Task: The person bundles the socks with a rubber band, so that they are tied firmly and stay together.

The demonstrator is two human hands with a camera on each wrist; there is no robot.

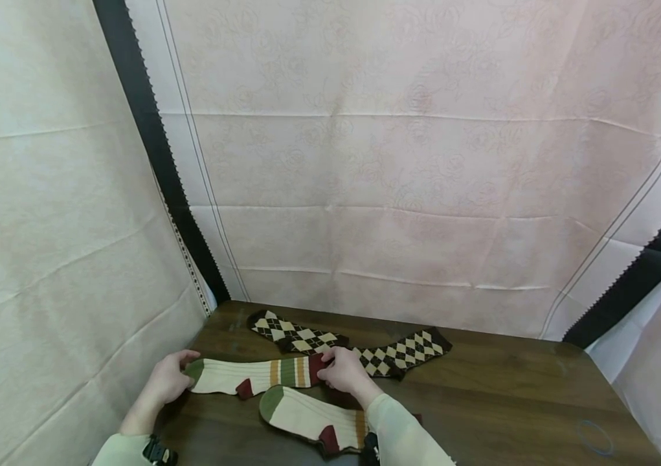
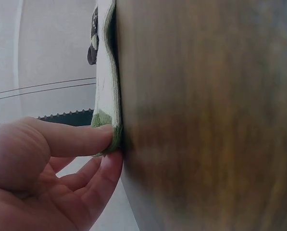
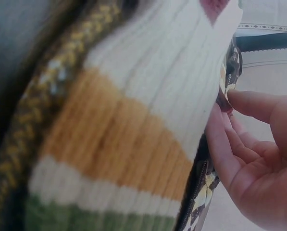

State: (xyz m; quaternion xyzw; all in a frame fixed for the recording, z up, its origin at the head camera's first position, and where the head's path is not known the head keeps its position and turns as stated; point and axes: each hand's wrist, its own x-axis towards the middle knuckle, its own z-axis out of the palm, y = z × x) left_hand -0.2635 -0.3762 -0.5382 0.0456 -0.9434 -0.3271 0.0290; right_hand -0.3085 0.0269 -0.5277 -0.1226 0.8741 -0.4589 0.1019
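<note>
A cream sock (image 1: 228,375) with green toe, dark red heel and striped top lies stretched sideways on the table. My left hand (image 1: 166,382) pinches its green toe (image 2: 105,120) between thumb and fingers. At the other end, my right hand (image 1: 346,372) pinches the dark red cuff (image 1: 315,369); in the right wrist view most of that cuff is hidden. Below it lies a matching sock (image 1: 307,412), its striped end partly covered by my right forearm. That sock's orange band (image 3: 119,139) fills much of the right wrist view.
Two black-and-cream argyle socks (image 1: 307,339) (image 1: 406,353) lie behind, near the table's back edge; my right hand is close in front of them. A thin blue ring (image 1: 595,437) is at the right on the brown wooden table (image 1: 499,395). Pale cloth (image 1: 388,162) hangs around the table.
</note>
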